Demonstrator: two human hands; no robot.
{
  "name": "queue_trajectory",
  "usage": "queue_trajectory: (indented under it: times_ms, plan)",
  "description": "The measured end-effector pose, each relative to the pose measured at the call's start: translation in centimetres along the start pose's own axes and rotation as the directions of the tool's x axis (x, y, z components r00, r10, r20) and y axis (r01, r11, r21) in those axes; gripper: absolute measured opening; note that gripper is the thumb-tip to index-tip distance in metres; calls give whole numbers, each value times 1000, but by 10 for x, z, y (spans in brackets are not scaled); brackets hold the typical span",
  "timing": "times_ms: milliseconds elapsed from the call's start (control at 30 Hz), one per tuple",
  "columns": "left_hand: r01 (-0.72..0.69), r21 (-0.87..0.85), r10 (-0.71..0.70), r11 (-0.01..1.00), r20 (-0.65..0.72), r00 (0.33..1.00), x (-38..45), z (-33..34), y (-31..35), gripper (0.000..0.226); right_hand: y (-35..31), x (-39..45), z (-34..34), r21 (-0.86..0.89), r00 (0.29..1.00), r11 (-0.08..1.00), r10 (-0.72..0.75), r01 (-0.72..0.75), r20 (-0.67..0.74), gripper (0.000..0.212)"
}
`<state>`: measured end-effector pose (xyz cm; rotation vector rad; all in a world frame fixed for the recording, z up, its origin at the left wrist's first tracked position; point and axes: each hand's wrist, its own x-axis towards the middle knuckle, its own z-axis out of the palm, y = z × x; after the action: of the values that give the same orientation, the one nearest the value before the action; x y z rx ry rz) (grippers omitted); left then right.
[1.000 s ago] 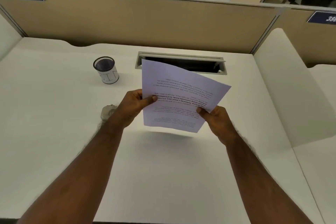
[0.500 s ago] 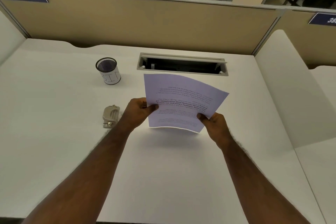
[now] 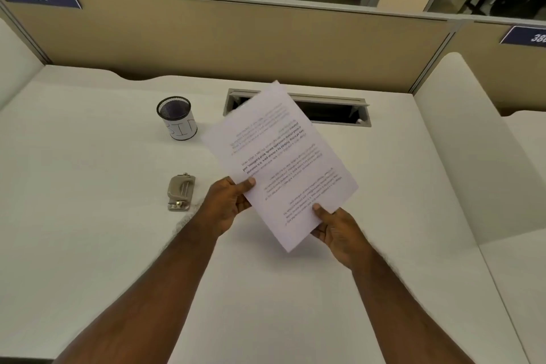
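Observation:
A white printed sheet of paper (image 3: 277,162) is held above the white desk (image 3: 88,245), its text upside down to me and the sheet tilted so one corner points away. My left hand (image 3: 227,204) pinches its left edge with the thumb on top. At the sheet's near right edge, my right hand (image 3: 336,230) pinches it the same way. A small beige hole punch (image 3: 180,192) lies on the desk just left of my left hand.
A black mesh pen cup (image 3: 177,118) with a white label stands at the back left. A cable slot (image 3: 334,111) is cut into the desk behind the paper. Tan partition panels (image 3: 236,38) close the back; a white divider (image 3: 461,142) rises on the right.
The sheet has turned in my hands, its far corner swinging up and away over the cable slot. Both hands shifted slightly while keeping their pinch.

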<state>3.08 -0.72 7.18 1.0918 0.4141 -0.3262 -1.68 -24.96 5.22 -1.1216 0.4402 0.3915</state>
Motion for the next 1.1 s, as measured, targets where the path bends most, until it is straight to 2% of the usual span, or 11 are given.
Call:
queue_trajectory:
  times_ms: [100,233,333,467,567,667,867,1000,1100]
  plan:
    - [6,-17,-5,1000,25,1000,1,-7,0,22,-5,4,-7,-88,995,992,-97,93,-38,35]
    - [-44,-54,42,998,-22,999,10,-31,28,11,-25,5,-29,-262,987,956,-149,129,-58,28]
    - [-87,175,80,981,46,996,14,-45,49,18,-41,2,-35,-342,982,924,-187,171,-16,28]
    - [-135,463,99,876,103,990,18,-53,69,29,-58,1,-35,-443,971,870,-238,216,5,27]
    - [-200,510,160,837,121,980,15,-50,74,34,-62,5,-36,-496,958,832,-288,248,-4,25]
    - [-240,587,215,774,114,970,11,-48,63,18,-55,7,-35,-533,943,807,-329,256,-46,20]
    - [-202,767,266,609,42,963,1,-45,34,17,-29,12,-41,-591,943,784,-313,190,-111,16]
    - [-195,785,296,588,16,955,2,-44,36,24,-37,12,-39,-605,931,763,-353,228,-94,14]
    - [-203,802,302,562,30,953,3,-43,29,25,-36,13,-41,-616,936,762,-334,202,-107,13]
